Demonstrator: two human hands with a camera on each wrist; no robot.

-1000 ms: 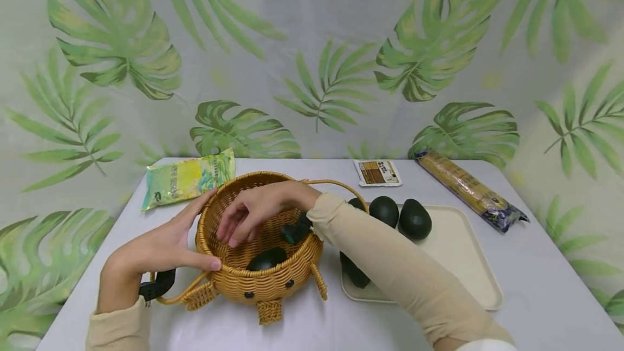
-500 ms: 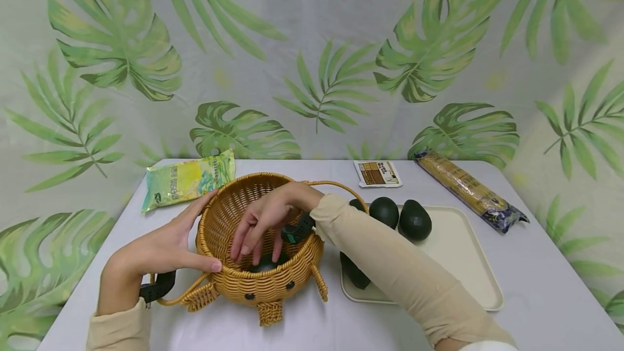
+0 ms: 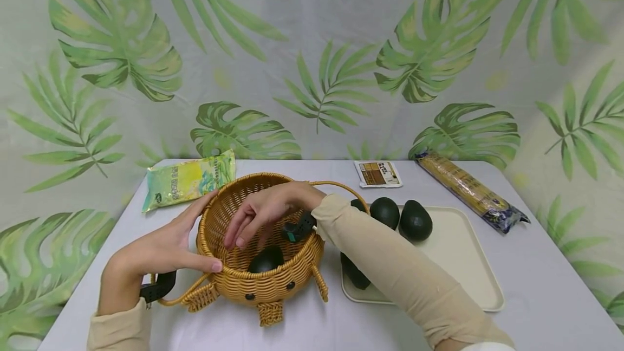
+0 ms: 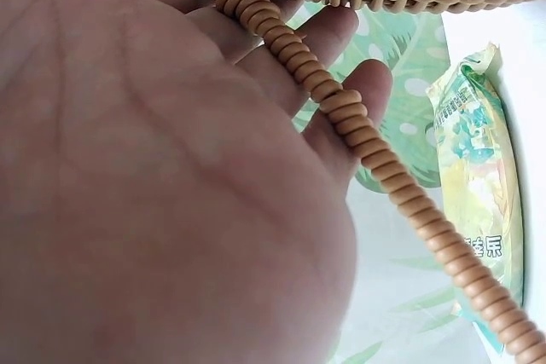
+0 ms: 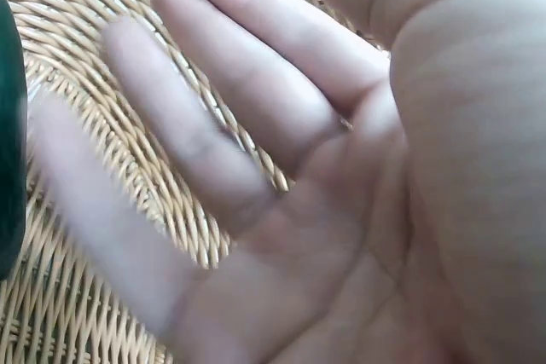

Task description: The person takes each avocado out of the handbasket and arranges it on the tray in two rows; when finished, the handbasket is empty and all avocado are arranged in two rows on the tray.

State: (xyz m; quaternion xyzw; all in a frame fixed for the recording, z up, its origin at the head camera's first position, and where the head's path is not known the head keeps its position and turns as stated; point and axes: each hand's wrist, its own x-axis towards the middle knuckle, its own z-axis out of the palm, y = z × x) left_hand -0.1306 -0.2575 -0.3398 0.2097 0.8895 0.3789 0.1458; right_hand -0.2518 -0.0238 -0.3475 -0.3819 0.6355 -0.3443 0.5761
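In the head view my left hand (image 3: 163,247) spans the left side of the wicker basket (image 3: 287,285), its thumb extended along the rim. The left wrist view shows those fingers fairly straight behind the basket's wrapped handle (image 4: 401,185). My right hand (image 3: 265,213) is inside the basket, with loosely bent fingers and nothing held. Below and beside it, a dark green avocado (image 3: 266,260) lies on the basket floor near the front wall. In the right wrist view my right hand (image 5: 290,210) is spread over the weave, with the avocado (image 5: 10,138) at the left edge.
A cream tray (image 3: 460,253) at right holds several avocados (image 3: 415,221), partly hidden by my right sleeve. A yellow-green packet (image 3: 190,180) lies behind the basket at left. Farther back are a small white-and-brown packet (image 3: 377,173) and a long noodle pack (image 3: 468,189).
My right hand reached down onto the avocado in the basket, then lifted off to the left. The avocado is slightly shifted and turned. My left hand stays at the rim.
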